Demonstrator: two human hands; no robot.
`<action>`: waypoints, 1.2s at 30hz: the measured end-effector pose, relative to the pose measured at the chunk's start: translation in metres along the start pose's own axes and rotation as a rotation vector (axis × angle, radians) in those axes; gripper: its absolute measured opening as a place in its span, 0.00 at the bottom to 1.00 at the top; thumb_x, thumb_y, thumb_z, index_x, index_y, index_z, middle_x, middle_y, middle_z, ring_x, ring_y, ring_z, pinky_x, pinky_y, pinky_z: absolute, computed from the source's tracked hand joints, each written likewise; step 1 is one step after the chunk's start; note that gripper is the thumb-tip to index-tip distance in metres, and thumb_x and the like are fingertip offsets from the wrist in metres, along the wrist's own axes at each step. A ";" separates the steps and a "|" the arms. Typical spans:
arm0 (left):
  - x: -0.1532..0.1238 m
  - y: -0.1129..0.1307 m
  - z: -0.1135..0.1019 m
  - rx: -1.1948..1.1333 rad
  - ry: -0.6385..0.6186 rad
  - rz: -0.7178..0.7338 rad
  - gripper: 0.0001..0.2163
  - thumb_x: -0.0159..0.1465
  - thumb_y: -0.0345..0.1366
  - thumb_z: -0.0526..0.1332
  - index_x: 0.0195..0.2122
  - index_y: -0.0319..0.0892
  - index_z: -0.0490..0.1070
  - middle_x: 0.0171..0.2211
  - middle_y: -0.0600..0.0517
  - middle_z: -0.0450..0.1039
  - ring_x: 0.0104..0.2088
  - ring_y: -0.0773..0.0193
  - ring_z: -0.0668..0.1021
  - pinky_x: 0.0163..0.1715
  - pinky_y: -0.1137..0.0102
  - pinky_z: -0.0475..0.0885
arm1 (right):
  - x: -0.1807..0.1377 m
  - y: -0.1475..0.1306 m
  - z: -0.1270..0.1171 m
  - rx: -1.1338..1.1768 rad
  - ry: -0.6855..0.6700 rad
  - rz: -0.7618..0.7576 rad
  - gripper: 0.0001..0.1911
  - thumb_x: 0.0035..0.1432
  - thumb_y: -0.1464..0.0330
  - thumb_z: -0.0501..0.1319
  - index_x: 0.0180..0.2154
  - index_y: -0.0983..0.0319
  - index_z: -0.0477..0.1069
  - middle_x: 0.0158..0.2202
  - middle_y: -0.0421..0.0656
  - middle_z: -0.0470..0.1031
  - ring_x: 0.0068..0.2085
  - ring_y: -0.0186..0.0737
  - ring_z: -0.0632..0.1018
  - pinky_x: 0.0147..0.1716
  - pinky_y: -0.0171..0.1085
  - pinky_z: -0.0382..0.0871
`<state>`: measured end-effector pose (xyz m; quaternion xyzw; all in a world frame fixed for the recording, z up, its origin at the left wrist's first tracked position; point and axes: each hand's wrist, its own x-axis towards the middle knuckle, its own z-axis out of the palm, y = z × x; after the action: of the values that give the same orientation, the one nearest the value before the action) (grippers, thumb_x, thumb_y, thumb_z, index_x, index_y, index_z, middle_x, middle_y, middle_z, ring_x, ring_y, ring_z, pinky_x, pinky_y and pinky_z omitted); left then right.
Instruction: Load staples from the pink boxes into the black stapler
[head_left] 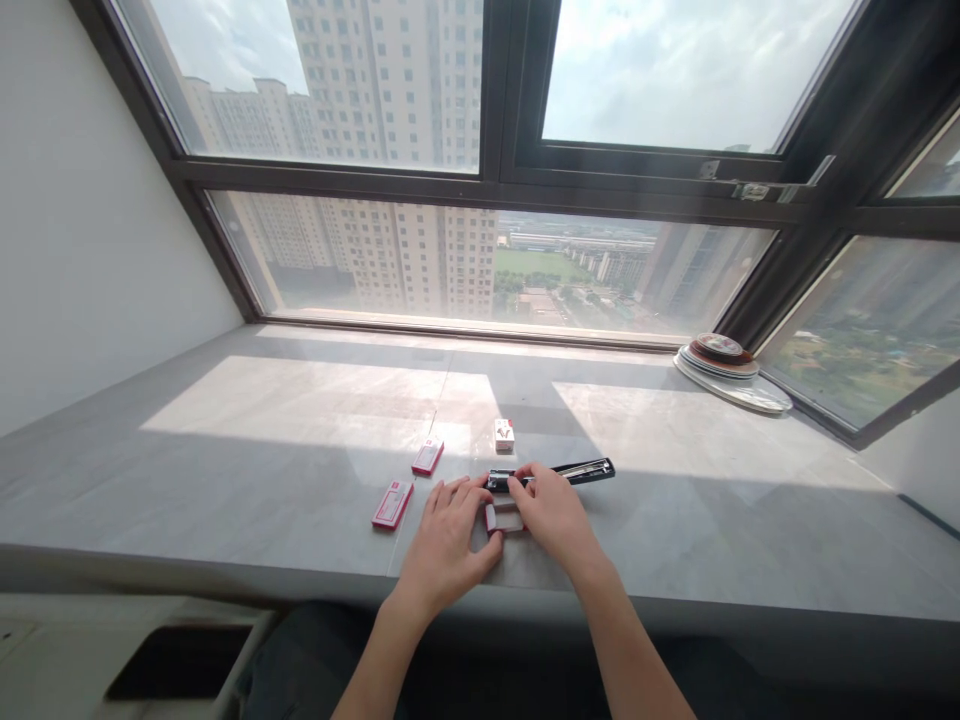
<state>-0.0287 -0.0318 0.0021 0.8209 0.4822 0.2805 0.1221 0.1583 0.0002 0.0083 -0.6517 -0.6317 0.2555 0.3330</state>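
The black stapler [581, 471] is laid open on the broad windowsill [262, 500], with one arm stretched out to the right and its other end placed by the fingers of both hands. Its opening can therefore be counted as done.

A shallow, red-edged open box [507, 519] is set just on the near side of the stapler, between the hands, so its opening also appears finished; how much is left inside cannot be made out.

The left hand [448, 535] is spread wide, its thumb rested by the open box and its fingertips brought to the stapler's left end. The fingers of the right hand [556, 512] are drawn narrow over the stapler's middle; whether anything small is pinched there cannot be told, so the work at the stapler is judged to be midway.

The stapler is not yet closed. Two red-and-white boxes [392, 504] are left to the left, apparently shut, and a small white box [504, 435] is stood beyond the stapler, untouched.
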 end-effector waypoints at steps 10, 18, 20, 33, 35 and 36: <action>-0.002 -0.002 -0.004 -0.034 -0.001 -0.008 0.15 0.62 0.36 0.61 0.51 0.52 0.68 0.61 0.53 0.68 0.64 0.51 0.66 0.68 0.50 0.57 | 0.011 -0.006 0.018 0.389 -0.113 0.013 0.16 0.61 0.56 0.60 0.41 0.61 0.72 0.18 0.35 0.71 0.19 0.34 0.67 0.21 0.32 0.59; -0.001 -0.004 -0.005 -0.071 -0.014 -0.020 0.12 0.61 0.34 0.62 0.46 0.52 0.69 0.62 0.55 0.68 0.64 0.51 0.67 0.66 0.52 0.61 | -0.007 -0.027 -0.019 -0.021 -0.160 -0.301 0.08 0.61 0.62 0.61 0.34 0.57 0.77 0.21 0.36 0.71 0.25 0.35 0.71 0.27 0.33 0.57; -0.001 -0.004 -0.005 -0.097 -0.008 -0.023 0.11 0.61 0.34 0.62 0.46 0.51 0.69 0.62 0.54 0.67 0.64 0.52 0.66 0.66 0.52 0.61 | -0.016 -0.026 -0.029 -0.142 -0.253 -0.345 0.06 0.59 0.65 0.63 0.31 0.57 0.77 0.23 0.37 0.73 0.26 0.36 0.71 0.27 0.33 0.54; -0.001 0.003 0.011 0.069 0.124 -0.270 0.13 0.70 0.41 0.54 0.28 0.46 0.68 0.29 0.54 0.73 0.37 0.57 0.73 0.45 0.58 0.61 | -0.040 0.038 -0.061 -0.210 -0.182 -0.108 0.17 0.70 0.59 0.53 0.31 0.59 0.69 0.29 0.41 0.76 0.31 0.39 0.74 0.30 0.36 0.55; 0.003 0.012 0.019 0.078 0.123 -0.275 0.14 0.71 0.41 0.53 0.29 0.46 0.69 0.29 0.53 0.74 0.38 0.56 0.74 0.44 0.59 0.60 | -0.041 0.035 -0.051 -0.164 -0.178 -0.147 0.16 0.70 0.59 0.52 0.32 0.59 0.69 0.31 0.40 0.77 0.32 0.39 0.74 0.31 0.35 0.56; 0.005 0.017 0.021 0.070 0.117 -0.269 0.14 0.71 0.41 0.52 0.29 0.46 0.70 0.30 0.53 0.74 0.39 0.56 0.74 0.44 0.59 0.60 | -0.041 0.033 -0.047 -0.144 -0.174 -0.159 0.16 0.70 0.59 0.52 0.32 0.58 0.69 0.31 0.40 0.77 0.32 0.40 0.75 0.31 0.35 0.57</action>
<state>-0.0028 -0.0341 -0.0051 0.7347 0.6038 0.2921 0.1015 0.2127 -0.0451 0.0101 -0.5974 -0.7245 0.2376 0.2484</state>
